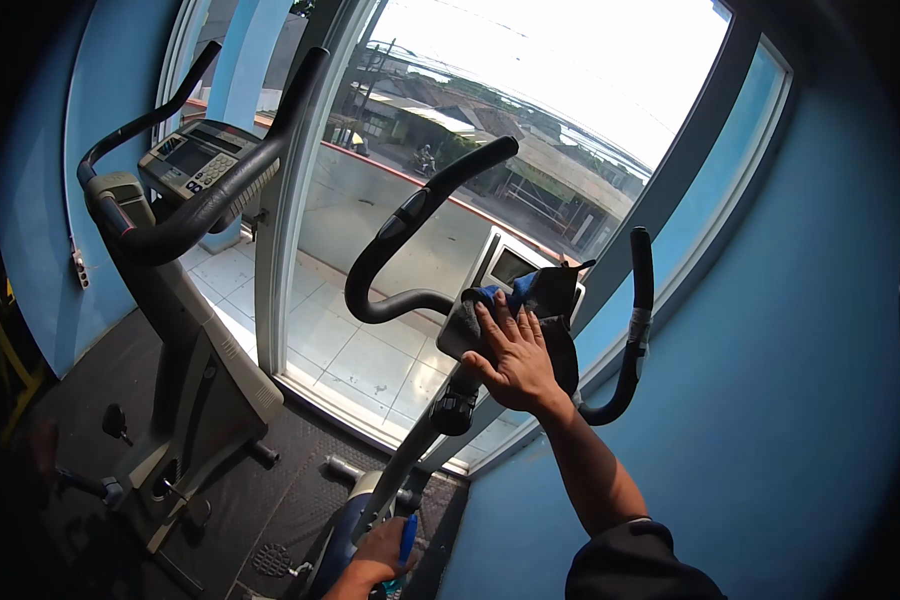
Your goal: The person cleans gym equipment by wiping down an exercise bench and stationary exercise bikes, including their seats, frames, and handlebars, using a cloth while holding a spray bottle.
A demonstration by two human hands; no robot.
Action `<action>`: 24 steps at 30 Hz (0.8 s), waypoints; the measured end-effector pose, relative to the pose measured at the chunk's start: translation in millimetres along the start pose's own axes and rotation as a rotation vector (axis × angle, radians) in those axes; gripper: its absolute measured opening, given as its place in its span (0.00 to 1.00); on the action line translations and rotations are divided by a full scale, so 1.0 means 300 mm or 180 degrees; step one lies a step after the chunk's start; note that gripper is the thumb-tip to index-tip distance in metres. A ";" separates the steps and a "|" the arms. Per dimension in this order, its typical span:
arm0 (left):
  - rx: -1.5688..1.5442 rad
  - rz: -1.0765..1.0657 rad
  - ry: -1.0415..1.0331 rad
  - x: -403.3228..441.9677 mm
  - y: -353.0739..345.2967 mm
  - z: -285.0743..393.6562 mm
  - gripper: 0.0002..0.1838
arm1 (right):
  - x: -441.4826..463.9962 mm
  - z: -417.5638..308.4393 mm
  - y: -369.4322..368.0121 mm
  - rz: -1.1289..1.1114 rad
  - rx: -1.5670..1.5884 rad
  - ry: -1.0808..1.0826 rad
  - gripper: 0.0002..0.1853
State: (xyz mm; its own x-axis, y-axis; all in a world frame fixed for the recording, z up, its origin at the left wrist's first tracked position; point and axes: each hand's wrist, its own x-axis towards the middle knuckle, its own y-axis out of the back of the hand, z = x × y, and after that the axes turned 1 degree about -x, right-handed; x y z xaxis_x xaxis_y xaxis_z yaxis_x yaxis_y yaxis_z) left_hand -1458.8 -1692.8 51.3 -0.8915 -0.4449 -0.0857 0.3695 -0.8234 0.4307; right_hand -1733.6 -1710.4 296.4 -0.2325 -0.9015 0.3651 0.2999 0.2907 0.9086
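Observation:
My right hand [513, 358] lies with its fingers spread on a dark cloth [550, 300] with blue patches. The cloth covers the middle of an exercise bike's handlebar and part of its console [511, 262]. Black curved handlebar arms [402, 225] rise on both sides of the hand. Low in the view, beside the bike's frame [402, 470], my left hand [382, 548] is closed around a spray bottle with a blue trigger [408, 538]; the bottle's body is mostly hidden.
A second exercise bike [198, 370] stands at the left on black floor matting [270, 510]. Behind both bikes is a large framed window [270, 300] onto a tiled balcony and street. A blue wall [750, 350] runs along the right.

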 end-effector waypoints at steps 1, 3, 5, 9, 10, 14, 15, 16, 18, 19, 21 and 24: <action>-0.0007 0.0034 0.0013 0.003 0.000 0.002 0.35 | -0.068 -0.041 -0.034 0.0054 0.0131 0.0621 0.42; 0.0131 -0.0037 0.0045 -0.007 0.004 -0.001 0.30 | -0.099 -0.069 -0.004 -0.0011 0.0095 0.0655 0.40; 0.0068 -0.0014 0.0020 -0.016 0.005 -0.005 0.33 | -0.013 -0.035 0.091 -0.0666 0.0434 -0.0160 0.38; 0.0150 0.0160 -0.0372 -0.008 -0.019 -0.035 0.34 | 0.266 0.258 0.036 0.0186 -0.0017 -0.0976 0.41; 0.0129 0.0148 -0.0338 -0.009 -0.015 -0.027 0.34 | 0.331 0.261 0.035 0.0062 0.0070 -0.1080 0.41; 0.0153 -0.0272 0.0124 0.024 -0.024 -0.036 0.33 | 0.294 0.079 -0.013 0.0224 0.0157 -0.0287 0.42; 0.0148 -0.0280 0.0097 0.026 -0.019 -0.024 0.33 | 0.253 0.038 -0.010 -0.0081 0.0119 0.0044 0.42; 0.0106 -0.0214 0.0114 0.017 -0.007 -0.009 0.33 | 0.234 0.041 0.000 -0.0107 0.0162 0.0105 0.41; 0.0222 -0.0093 -0.0059 0.003 -0.010 -0.020 0.33 | 0.204 0.071 0.030 0.0215 0.0353 0.0150 0.38; 0.0216 -0.0110 -0.0036 0.000 -0.020 -0.030 0.33 | 0.202 0.087 0.068 -0.0150 0.0690 -0.0539 0.35; 0.0023 0.0292 -0.0601 -0.012 -0.030 -0.047 0.34 | 0.195 0.105 0.140 -0.0198 0.0552 -0.1738 0.33; 0.0140 0.0298 -0.0478 -0.009 -0.029 -0.043 0.35 | 0.173 0.153 0.031 0.0495 0.0032 -0.2458 0.39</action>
State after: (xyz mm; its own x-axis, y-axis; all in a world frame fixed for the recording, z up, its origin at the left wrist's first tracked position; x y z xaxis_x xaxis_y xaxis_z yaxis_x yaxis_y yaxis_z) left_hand -1456.1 -1688.9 36.2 -0.8840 -0.4586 0.0903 0.4439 -0.7631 0.4697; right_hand -1785.3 -1739.8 333.0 -0.7666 -0.3734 0.5224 0.3742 0.4013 0.8360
